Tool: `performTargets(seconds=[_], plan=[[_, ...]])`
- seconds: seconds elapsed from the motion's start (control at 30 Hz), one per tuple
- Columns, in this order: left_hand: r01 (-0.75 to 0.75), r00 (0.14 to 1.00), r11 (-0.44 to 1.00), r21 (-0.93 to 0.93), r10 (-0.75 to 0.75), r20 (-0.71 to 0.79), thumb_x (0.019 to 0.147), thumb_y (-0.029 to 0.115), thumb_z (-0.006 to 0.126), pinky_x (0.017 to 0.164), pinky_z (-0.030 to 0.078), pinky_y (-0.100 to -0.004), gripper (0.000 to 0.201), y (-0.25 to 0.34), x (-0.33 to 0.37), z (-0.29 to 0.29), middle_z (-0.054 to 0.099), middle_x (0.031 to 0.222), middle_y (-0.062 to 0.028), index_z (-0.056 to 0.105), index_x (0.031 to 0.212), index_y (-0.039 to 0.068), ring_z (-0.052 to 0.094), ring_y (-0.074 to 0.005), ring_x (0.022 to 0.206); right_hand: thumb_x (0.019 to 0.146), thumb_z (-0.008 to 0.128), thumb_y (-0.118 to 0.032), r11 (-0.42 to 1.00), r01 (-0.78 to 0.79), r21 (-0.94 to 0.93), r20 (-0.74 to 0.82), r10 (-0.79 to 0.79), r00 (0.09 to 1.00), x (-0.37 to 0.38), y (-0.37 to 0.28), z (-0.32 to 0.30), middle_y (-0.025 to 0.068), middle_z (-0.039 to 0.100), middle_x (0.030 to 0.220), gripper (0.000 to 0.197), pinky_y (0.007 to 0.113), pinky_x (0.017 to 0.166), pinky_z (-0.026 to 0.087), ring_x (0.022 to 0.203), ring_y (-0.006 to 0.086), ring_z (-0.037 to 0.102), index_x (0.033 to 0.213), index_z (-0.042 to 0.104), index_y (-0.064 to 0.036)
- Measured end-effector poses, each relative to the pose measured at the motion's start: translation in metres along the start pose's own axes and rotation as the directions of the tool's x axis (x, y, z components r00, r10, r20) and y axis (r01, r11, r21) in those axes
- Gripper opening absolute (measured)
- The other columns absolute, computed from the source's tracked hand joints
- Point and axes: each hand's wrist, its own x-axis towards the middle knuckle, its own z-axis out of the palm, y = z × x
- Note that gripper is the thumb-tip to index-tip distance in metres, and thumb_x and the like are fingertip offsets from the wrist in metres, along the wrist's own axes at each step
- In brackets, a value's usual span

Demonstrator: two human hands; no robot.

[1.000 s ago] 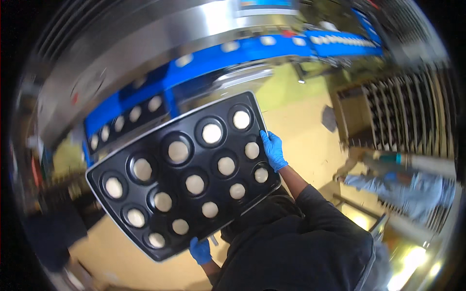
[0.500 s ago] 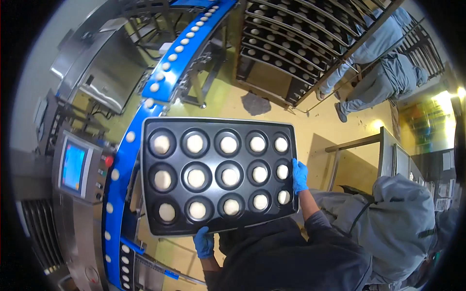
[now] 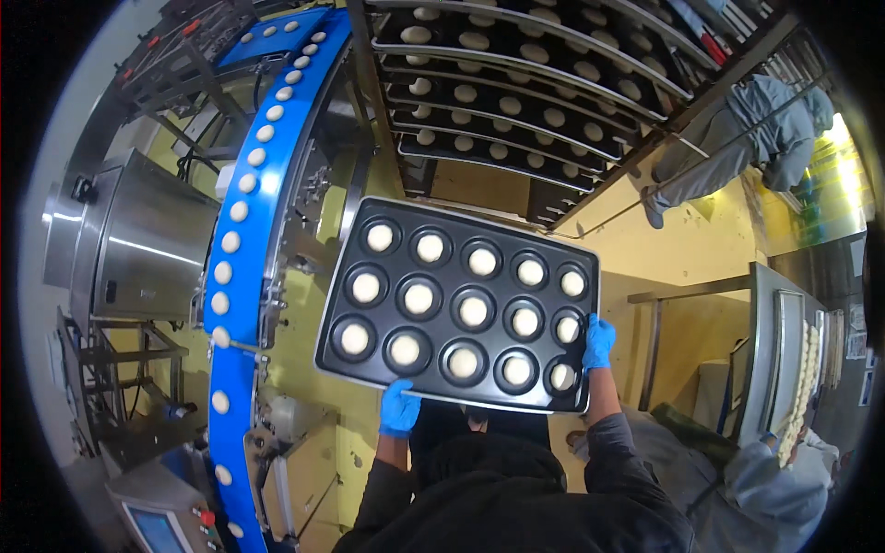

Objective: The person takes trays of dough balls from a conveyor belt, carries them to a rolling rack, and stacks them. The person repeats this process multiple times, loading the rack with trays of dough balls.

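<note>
A dark baking tray (image 3: 442, 283) with rows of round wells spans the space before me, tilted a little down to the right. In each well lies a pale dough ball (image 3: 474, 311). My left hand (image 3: 399, 409), in a blue glove, grips the tray's near edge toward its left side. Gloved in blue too, my right hand (image 3: 599, 342) is closed on the tray's right edge. The fingers of both hands are partly hidden under the tray.
Dough balls ride a blue conveyor belt (image 3: 241, 276) on my left. Ahead stands a rack (image 3: 396, 175) loaded with filled trays. One person (image 3: 765, 138) bends beyond the rack at far right; another (image 3: 774, 488) is at lower right. A control panel (image 3: 152, 525) sits lower left.
My view has turned and moved closer to the rack. The tray, still in both hands, now sits nearer the rack, farther from the conveyor, and slopes down to the right.
</note>
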Motion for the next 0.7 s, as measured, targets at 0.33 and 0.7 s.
performTargets(seconds=[0.33,0.7], plan=[[-0.222,0.972,0.965,0.139,0.207,0.113,0.072,0.002,0.053,0.091,0.046,-0.0409,0.030,0.012,0.295,-0.005,0.062,0.102,-0.0139,0.056,0.102,-0.003,0.059,-0.0279,0.097,0.082,0.059,-0.025,0.936,0.032,0.350,-0.055,-0.014,0.998,0.189,0.045,0.185,0.0106,0.059,0.061,0.033,0.037,0.054,0.040,0.057,0.0158,0.049,0.070,0.062,0.0053],[-0.422,0.900,0.886,0.192,0.384,0.206,0.078,0.013,0.054,0.088,0.048,-0.0387,0.028,0.007,0.398,0.049,0.063,0.103,-0.0129,0.057,0.104,0.003,0.060,-0.0258,0.096,0.079,0.055,-0.007,0.589,-0.005,0.808,0.157,-0.207,0.966,0.289,0.003,0.225,0.0015,0.052,0.058,0.015,0.030,0.044,0.035,0.053,0.0102,0.045,0.068,0.061,0.0010]])
